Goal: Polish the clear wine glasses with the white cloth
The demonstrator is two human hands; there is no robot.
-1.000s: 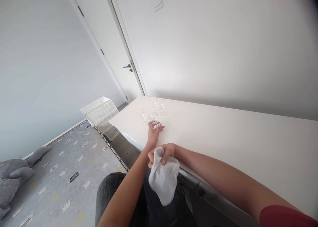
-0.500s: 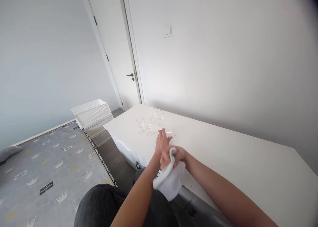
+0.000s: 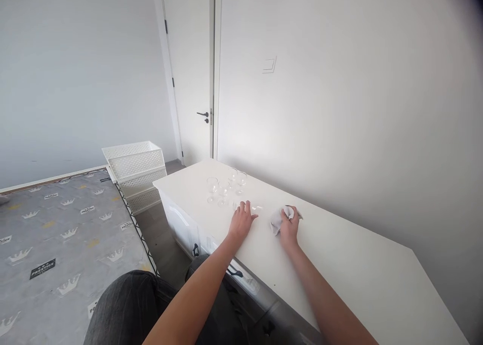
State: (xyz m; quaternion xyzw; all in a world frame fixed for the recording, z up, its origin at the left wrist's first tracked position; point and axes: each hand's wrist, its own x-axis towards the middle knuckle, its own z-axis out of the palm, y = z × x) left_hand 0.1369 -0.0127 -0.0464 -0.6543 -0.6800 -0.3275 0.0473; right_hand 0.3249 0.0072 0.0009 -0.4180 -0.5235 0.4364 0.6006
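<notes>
My right hand is closed on a light grey-white cloth, which rests bunched on the white tabletop. To its left, my left hand lies low over the same surface with fingers stretched and thumb apart. Just beyond those fingers is clear glassware, faint and partly covered by the hand; whether they touch it I cannot tell. Farther off, several clear stemmed glasses stand in a group, among them one at the left and one at the back right.
A white perforated basket rack stands past the table's far left end. At left is a grey mattress with a crown print. Drawers with dark handles run below the tabletop near my knees. A wall borders the right side; a door is behind.
My right hand has moved from beside the left wrist out to the right, setting the cloth down on the tabletop. My left hand stays near the glasses. The camera view has shifted slightly.
</notes>
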